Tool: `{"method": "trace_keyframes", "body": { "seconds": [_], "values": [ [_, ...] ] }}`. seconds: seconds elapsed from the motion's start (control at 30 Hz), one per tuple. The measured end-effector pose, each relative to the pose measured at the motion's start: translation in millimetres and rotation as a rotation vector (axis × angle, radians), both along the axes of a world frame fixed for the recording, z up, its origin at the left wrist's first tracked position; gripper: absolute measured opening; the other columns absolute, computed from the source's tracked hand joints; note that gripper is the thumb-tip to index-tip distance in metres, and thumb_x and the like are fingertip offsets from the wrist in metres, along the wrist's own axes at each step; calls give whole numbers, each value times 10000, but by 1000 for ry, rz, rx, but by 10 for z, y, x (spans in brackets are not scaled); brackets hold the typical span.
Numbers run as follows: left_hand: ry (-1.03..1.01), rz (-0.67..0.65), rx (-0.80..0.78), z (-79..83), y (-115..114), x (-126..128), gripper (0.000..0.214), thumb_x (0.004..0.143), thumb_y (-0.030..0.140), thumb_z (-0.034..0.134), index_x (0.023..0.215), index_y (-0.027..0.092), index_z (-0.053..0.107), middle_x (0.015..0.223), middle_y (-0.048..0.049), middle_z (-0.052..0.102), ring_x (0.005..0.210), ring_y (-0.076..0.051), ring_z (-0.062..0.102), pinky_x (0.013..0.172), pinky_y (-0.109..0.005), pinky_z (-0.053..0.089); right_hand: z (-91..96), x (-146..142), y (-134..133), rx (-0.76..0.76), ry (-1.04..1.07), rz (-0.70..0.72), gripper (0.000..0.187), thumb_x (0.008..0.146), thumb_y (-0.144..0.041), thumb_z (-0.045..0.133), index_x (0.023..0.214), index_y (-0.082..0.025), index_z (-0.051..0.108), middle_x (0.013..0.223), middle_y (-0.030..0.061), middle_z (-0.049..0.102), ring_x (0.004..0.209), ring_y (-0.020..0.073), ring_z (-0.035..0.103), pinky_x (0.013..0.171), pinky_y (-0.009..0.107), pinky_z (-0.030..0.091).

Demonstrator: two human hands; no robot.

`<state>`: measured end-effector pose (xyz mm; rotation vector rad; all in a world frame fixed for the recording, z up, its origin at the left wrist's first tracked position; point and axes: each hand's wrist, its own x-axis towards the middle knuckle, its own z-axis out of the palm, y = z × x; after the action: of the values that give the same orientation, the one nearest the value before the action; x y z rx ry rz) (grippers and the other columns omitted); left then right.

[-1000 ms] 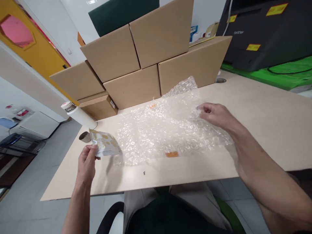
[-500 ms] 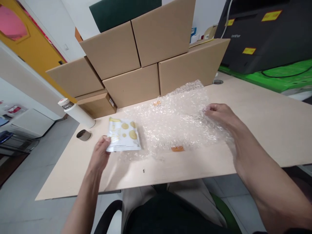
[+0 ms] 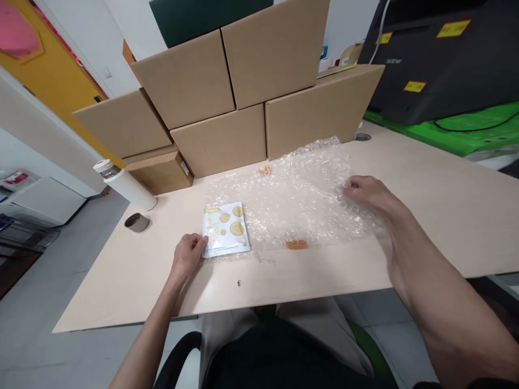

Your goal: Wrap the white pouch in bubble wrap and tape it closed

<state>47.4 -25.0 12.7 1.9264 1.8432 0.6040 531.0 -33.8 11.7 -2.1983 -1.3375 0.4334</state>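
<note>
A white packet (image 3: 226, 229) printed with yellow round shapes lies on the left end of a sheet of bubble wrap (image 3: 300, 200). My left hand (image 3: 190, 254) pinches the packet's lower left edge between thumb and fingers. The bubble wrap is spread over the table in front of the cardboard boxes, with an orange printed patch (image 3: 296, 245) at its near edge. At its right end my right hand (image 3: 367, 194) is closed on the sheet's edge; the fingertips are partly hidden in the plastic.
Stacked cardboard boxes (image 3: 219, 135) line the back of the table (image 3: 121, 281). On the left are a smaller box (image 3: 162, 174), a white bottle (image 3: 128, 186) and a brown cup-like lid (image 3: 137, 222). A dark printer (image 3: 438, 65) stands at the back right on a green surface.
My left hand has moved right and down with the packet, which now rests on the bubble wrap's left end. My right hand keeps its hold, shifted very slightly.
</note>
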Motion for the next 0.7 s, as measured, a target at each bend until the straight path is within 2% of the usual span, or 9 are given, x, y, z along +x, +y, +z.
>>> {"method": "trace_keyframes", "body": {
  "seconds": [0.1, 0.2, 0.27, 0.33, 0.37, 0.43, 0.53, 0.6, 0.7],
  "values": [
    [128, -21, 13, 4, 62, 32, 354, 815, 486, 513, 608, 212, 595, 713, -39, 622, 661, -189, 580, 631, -289, 402, -42, 35, 20, -57, -20, 23, 60, 770, -203, 537, 738, -175, 579, 719, 48, 579, 649, 160, 484, 624, 288, 349],
    [120, -1, -8, 12, 76, 41, 312, 807, 481, 533, 647, 219, 590, 669, -27, 627, 638, -193, 583, 601, -286, 385, 3, -1, -20, -94, -79, 9, 216, 802, -222, 529, 964, -124, 635, 926, 152, 639, 813, 234, 560, 720, 333, 399],
    [115, 24, -22, 21, 73, 27, 282, 795, 494, 558, 742, 220, 604, 680, -24, 652, 636, -198, 599, 591, -285, 387, 92, -134, -82, 12, -207, -64, 417, 824, -247, 529, 1196, -65, 583, 1160, 262, 587, 1043, 336, 541, 852, 427, 404],
    [115, 48, -41, 31, 78, 4, 307, 775, 513, 586, 837, 214, 618, 735, -41, 687, 667, -211, 623, 601, -292, 398, 197, -405, -148, 262, -320, -60, 533, 855, -267, 509, 1342, -50, 494, 1319, 294, 495, 1216, 397, 442, 970, 536, 347],
    [113, 54, -54, 34, 85, -8, 327, 765, 523, 598, 858, 211, 624, 748, -50, 696, 674, -216, 629, 603, -296, 401, 242, -598, -173, 419, -323, 29, 522, 873, -270, 488, 1359, -77, 492, 1335, 261, 503, 1244, 385, 428, 1008, 553, 327],
    [87, 66, -84, 36, 109, -26, 339, 739, 535, 624, 837, 210, 627, 703, -44, 690, 633, -210, 619, 582, -294, 392, 282, -1074, -188, 608, -227, 369, 431, 918, -291, 459, 1330, -192, 538, 1291, 158, 571, 1223, 324, 473, 1048, 545, 330],
    [-112, 99, -173, 30, 144, -29, 336, 668, 525, 690, 746, 209, 607, 568, -2, 624, 495, -162, 542, 496, -266, 342, 186, -1846, -119, 516, -182, 878, 357, 959, -365, 456, 1235, -199, 610, 1273, 131, 606, 1192, 301, 514, 1040, 521, 371],
    [-257, 101, -250, 35, 146, -20, 368, 626, 542, 711, 677, 202, 580, 485, 23, 556, 406, -127, 457, 437, -250, 294, 55, -2246, -53, 363, -223, 1023, 383, 977, -393, 445, 1204, -137, 618, 1278, 175, 599, 1188, 323, 522, 999, 516, 404],
    [-352, 66, -301, 100, 93, 16, 436, 594, 603, 693, 604, 202, 524, 426, 57, 446, 364, -92, 358, 401, -239, 262, -105, -2521, -7, 270, -255, 1032, 403, 969, -397, 489, 1188, -82, 609, 1243, 224, 599, 1193, 347, 525, 994, 518, 397]
  ]
}}
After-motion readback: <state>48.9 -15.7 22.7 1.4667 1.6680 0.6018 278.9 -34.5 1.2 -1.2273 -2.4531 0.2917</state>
